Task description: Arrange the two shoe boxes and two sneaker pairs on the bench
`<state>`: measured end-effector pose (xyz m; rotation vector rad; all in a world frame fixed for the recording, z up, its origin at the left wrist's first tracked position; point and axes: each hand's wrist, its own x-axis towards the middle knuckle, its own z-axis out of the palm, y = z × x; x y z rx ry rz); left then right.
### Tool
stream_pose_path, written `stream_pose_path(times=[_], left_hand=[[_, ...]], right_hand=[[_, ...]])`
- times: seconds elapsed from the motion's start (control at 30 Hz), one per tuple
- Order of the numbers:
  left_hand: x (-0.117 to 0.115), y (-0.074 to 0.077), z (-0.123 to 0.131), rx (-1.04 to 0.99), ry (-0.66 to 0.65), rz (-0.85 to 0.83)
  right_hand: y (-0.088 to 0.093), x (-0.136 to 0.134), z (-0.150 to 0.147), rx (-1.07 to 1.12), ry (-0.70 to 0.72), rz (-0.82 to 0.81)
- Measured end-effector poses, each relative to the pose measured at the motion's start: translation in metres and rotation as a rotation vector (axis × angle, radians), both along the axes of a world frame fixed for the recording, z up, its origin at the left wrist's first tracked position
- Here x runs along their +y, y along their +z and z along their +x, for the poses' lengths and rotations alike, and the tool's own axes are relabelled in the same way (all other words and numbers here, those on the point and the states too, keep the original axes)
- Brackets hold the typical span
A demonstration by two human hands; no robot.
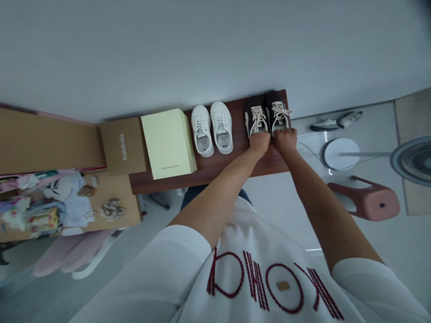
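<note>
Dark brown wood forms the worktop [238,119] at the centre of the frame, with the left dark shoe [255,117] and right dark shoe [274,104] side by side near its right end, upper centre-right of the frame. Both toes point to the wall [215,49] and both heels face the wearer, an orientation that presumably puts the heel openings within direct reach. The left hand [260,141] is closed on the left shoe's heel; the right hand [285,138] is closed on the right shoe's heel. Fingertip placement inside the shoes cannot be determined. One hand per heel likely allows independent control of each shoe. The white shoes [222,128] stand parallel, toes likewise wallward, beside the pale yellow box [168,143]; a gap separates them from the dark pair.
</note>
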<state>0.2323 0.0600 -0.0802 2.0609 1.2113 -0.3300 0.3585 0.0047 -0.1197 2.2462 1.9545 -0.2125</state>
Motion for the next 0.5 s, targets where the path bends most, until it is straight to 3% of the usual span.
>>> stream_pose_path(times=[0.23, 0.5], left_hand=[[-0.004, 0.011, -0.016, -0.040, -0.015, 0.149], [0.002, 0.055, -0.033, -0.138, -0.025, 0.302]], right_hand=[[0.019, -0.002, -0.005, 0.035, -0.027, 0.082], [0.064, 0.012, -0.034, 0.050, 0.009, 0.296]])
